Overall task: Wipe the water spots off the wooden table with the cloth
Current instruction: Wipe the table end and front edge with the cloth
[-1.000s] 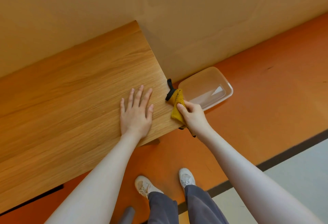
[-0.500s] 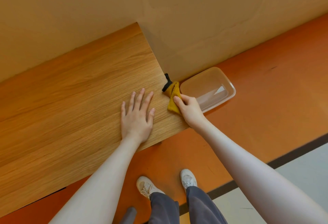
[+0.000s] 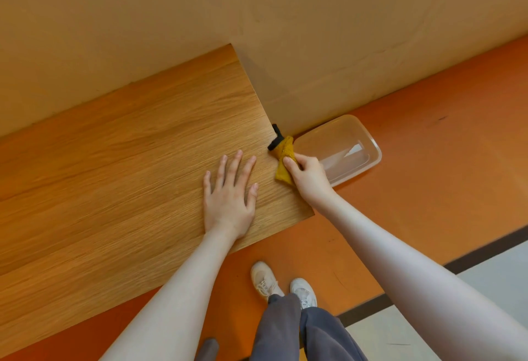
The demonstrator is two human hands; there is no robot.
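Gripping the bunched yellow cloth (image 3: 285, 160) at the right-hand edge of the wooden table (image 3: 128, 160), the right hand (image 3: 307, 176) curls its fingers round it, while the left hand (image 3: 228, 192) lies flat on the top, fingers straight, holding nothing. A push too far right could carry the cloth off the edge onto the clear plastic tub (image 3: 340, 149) on the floor below (water spots are too faint to see, so some may get missed). Counted: one cloth, one table, one tub, two hands.
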